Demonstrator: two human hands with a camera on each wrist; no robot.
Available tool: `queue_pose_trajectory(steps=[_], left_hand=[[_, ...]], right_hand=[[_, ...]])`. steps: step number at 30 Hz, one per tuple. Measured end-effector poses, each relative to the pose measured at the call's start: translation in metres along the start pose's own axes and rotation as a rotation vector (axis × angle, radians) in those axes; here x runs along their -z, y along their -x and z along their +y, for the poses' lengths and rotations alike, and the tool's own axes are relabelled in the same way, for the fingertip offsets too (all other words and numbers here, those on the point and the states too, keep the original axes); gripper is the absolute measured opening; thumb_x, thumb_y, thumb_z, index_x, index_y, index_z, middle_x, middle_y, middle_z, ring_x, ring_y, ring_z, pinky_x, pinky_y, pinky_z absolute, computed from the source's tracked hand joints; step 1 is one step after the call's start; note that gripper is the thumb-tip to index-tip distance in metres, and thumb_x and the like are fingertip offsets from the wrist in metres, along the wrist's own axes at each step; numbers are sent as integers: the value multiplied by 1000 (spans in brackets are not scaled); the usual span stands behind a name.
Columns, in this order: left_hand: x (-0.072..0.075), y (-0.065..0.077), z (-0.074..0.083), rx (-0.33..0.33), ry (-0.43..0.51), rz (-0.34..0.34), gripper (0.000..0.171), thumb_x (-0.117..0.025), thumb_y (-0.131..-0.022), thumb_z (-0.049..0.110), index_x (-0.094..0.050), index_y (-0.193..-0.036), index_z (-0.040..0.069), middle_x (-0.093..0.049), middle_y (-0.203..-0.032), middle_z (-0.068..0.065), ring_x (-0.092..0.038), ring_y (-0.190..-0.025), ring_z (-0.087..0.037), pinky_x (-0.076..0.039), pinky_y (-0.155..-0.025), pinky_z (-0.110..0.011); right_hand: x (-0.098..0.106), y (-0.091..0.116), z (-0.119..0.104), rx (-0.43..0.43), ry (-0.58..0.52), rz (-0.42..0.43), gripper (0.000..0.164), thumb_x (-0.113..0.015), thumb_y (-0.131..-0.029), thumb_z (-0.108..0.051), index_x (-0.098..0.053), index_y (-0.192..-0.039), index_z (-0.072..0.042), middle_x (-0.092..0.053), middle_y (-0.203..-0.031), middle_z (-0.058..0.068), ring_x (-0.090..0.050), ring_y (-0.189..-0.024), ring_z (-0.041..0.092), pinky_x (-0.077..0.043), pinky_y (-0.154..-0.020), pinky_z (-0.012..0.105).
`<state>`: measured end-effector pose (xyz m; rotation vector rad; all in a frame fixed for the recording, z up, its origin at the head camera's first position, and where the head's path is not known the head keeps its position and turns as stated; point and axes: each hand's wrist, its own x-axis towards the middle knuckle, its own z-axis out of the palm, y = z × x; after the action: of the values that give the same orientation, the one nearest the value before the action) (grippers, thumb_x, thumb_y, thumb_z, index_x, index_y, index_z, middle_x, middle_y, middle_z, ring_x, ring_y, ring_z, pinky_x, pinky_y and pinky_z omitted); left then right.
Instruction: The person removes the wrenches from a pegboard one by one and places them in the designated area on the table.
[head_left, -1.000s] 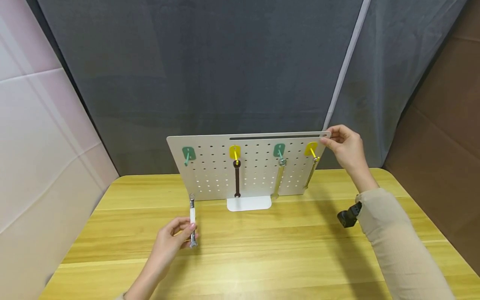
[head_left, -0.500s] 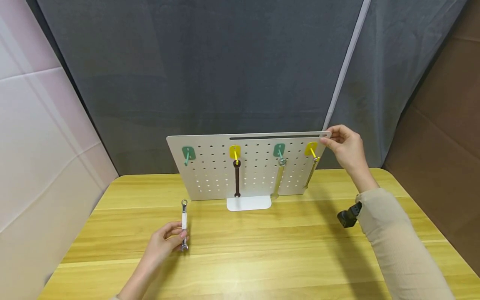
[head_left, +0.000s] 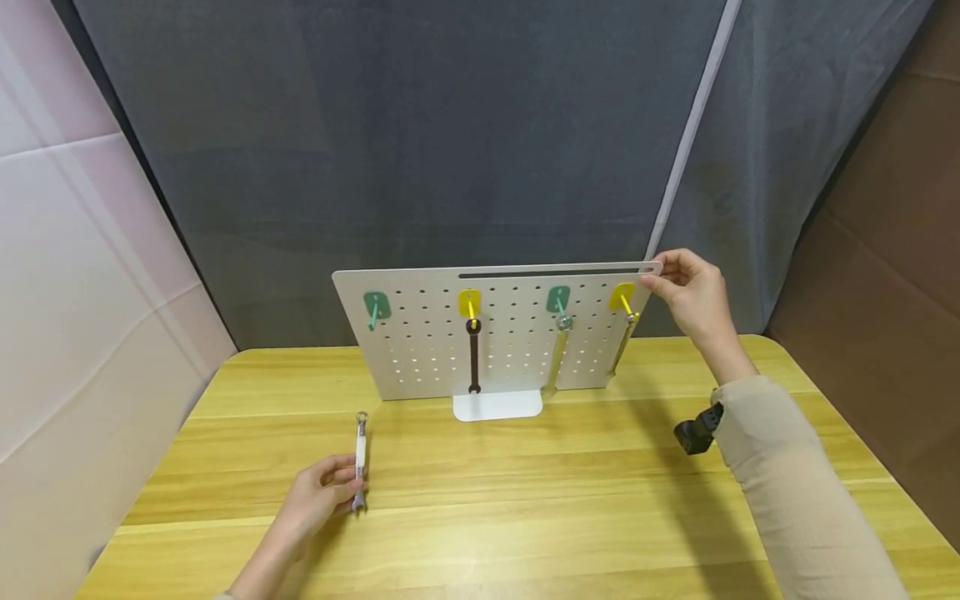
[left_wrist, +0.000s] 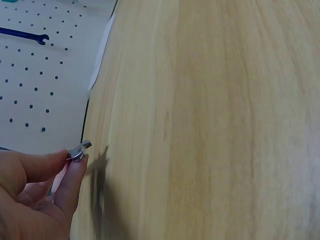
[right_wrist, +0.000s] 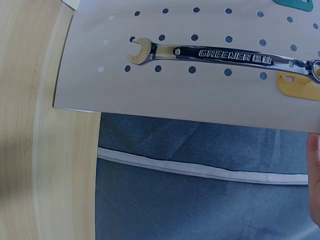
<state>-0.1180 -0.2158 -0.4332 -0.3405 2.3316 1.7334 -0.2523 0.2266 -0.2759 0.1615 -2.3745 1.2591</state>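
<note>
My left hand (head_left: 318, 493) pinches a silver combination wrench (head_left: 360, 454) near its open end, ring end pointing away, over the table left of the pegboard. In the left wrist view only the wrench's open end (left_wrist: 80, 151) shows past thumb and finger. With thumb and fingers, my right hand (head_left: 690, 296) grips the top right corner of the white pegboard (head_left: 420, 350). From its hooks hang a dark wrench (head_left: 474, 358), a silver wrench (head_left: 558, 358) and another wrench (right_wrist: 220, 55) marked GREENER at the right. The green hook (head_left: 375, 312) at the far left carries nothing.
The pegboard stands on a white foot (head_left: 498, 407) at the back of the wooden table (head_left: 570, 517). A grey curtain (head_left: 450, 150) hangs close behind it. A black wrist camera (head_left: 697, 429) sticks out from the right sleeve (head_left: 795, 483).
My left hand has drawn the wrench away from the pegboard, to the left and toward me. The right hand stays at the board's corner.
</note>
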Motion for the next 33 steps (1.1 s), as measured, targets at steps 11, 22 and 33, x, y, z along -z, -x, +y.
queue_pose_trajectory(steps=[11,22,33], left_hand=[[1,-2,-5,20,-80,7,42,-55,-91,-3,-45,-131,-15,-62,-114,-24,-65,-86,-14,-61,-73,-26],[0,-3,-5,26,-97,5,42,-56,-91,-3,-45,-129,-16,-60,-116,-27,-65,-87,-14,-61,-74,-28],[-3,-4,-5,27,-119,43,39,-59,-90,-2,-50,-126,-16,-65,-108,-22,-66,-81,-12,-61,-68,-24]], right_hand=[[-1,1,-1,-2,-7,-2,23,-69,-87,-11,-59,-102,2,-51,-77,-25,-51,-73,-5,-43,-63,5],[0,0,1,-38,-98,-27,12,-69,-87,-12,-58,-92,-16,-54,-78,-23,-53,-76,-4,-46,-67,6],[1,1,1,-44,-111,-31,13,-69,-87,-13,-57,-91,-18,-54,-78,-22,-53,-75,-3,-46,-67,6]])
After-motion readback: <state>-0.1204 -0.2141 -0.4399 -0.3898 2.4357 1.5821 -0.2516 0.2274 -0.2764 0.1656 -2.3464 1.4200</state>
